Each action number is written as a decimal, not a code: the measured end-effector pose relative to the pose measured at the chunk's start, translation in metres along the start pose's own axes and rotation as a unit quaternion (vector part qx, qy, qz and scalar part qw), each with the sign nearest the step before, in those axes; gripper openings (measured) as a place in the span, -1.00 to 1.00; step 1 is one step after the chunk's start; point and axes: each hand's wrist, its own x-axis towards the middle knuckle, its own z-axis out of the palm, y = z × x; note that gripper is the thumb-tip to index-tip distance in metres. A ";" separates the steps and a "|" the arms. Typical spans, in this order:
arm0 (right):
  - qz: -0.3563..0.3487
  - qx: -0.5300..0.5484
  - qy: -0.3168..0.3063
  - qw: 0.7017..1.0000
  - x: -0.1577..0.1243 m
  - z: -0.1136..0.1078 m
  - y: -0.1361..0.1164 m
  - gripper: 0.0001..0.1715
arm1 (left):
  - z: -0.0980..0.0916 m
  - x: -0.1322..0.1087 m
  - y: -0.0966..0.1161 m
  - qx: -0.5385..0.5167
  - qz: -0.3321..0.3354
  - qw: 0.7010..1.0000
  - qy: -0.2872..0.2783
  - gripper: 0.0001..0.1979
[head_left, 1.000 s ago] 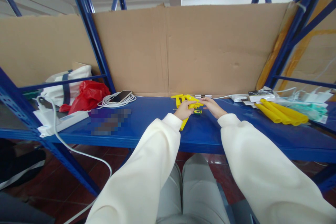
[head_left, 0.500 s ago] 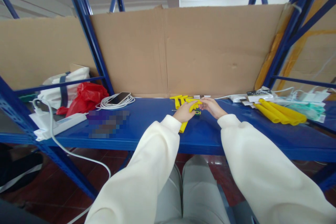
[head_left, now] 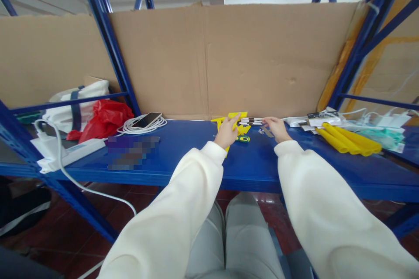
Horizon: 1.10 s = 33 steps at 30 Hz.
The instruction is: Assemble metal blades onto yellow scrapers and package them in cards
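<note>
My left hand (head_left: 226, 132) is closed around a yellow plastic handle (head_left: 227, 150), whose lower end sticks out below the palm. Other yellow plastic parts (head_left: 244, 130) lie just beyond and beside this hand. To the right, my right hand (head_left: 276, 128) reaches down at the tabletop with its fingers bent together; anything between the fingertips is too small to make out. Close to those fingertips are small metal screws (head_left: 261, 130) and a flat metal strip (head_left: 268, 132). A green-and-black screwdriver handle (head_left: 242, 139) lies between my hands, and several white-and-dark sticks (head_left: 250, 121) lie behind it.
Yellow tubes (head_left: 350, 139) and small packets (head_left: 324, 117) lie on the right of the blue shelf (head_left: 193, 157). To the left are a phone (head_left: 149, 120) on a coiled white cable (head_left: 131, 127), a power strip (head_left: 75, 155) and a red bag (head_left: 109, 115). Cardboard (head_left: 248, 56) closes the back.
My right hand has left the yellow handle and moved right to the small metal parts. My left hand has shifted slightly left and up, keeping the handle. The view has moved slightly.
</note>
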 end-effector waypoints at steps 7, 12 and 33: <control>-0.011 -0.364 -0.029 0.931 -0.010 -0.006 0.011 -0.69 | -0.006 0.001 -0.024 -0.092 0.007 0.992 0.086 -0.39; -0.019 -0.422 -0.078 0.903 -0.015 -0.003 0.003 -0.65 | 0.003 -0.003 -0.017 -0.266 -0.074 0.961 0.032 -0.36; -0.036 -0.450 -0.125 0.883 -0.015 0.001 0.000 -0.71 | 0.005 -0.008 -0.008 -0.379 -0.138 0.911 -0.092 -0.22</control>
